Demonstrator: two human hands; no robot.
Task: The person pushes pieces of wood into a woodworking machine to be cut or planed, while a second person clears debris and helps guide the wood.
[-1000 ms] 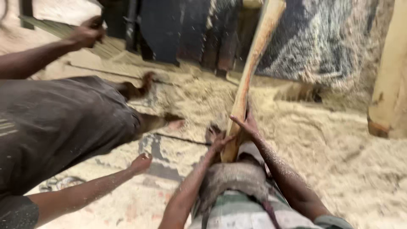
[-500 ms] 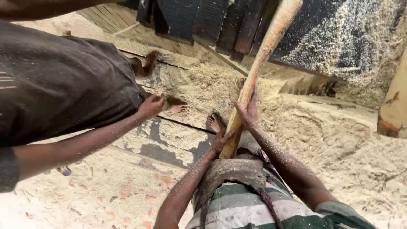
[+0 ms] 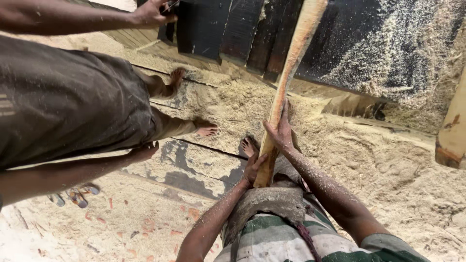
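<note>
Both hands grasp a long pale rough-sawn wooden plank (image 3: 286,82) pointing toward one o'clock, left hand (image 3: 253,169) clasping its near end, right hand (image 3: 280,130) just above.

Sawdust floor (image 3: 388,170) spreading right of the hands, dark planks (image 3: 204,24) standing beyond them, dusted black wall (image 3: 388,43) up right, pale log (image 3: 454,131) at far right, bare dark boards (image 3: 189,170) left of the hands, soft daylight throughout

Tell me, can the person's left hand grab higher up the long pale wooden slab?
Probably yes. The left hand already grips the long pale wooden slab at its lower end; above the right hand, the slab looks bare.
</note>
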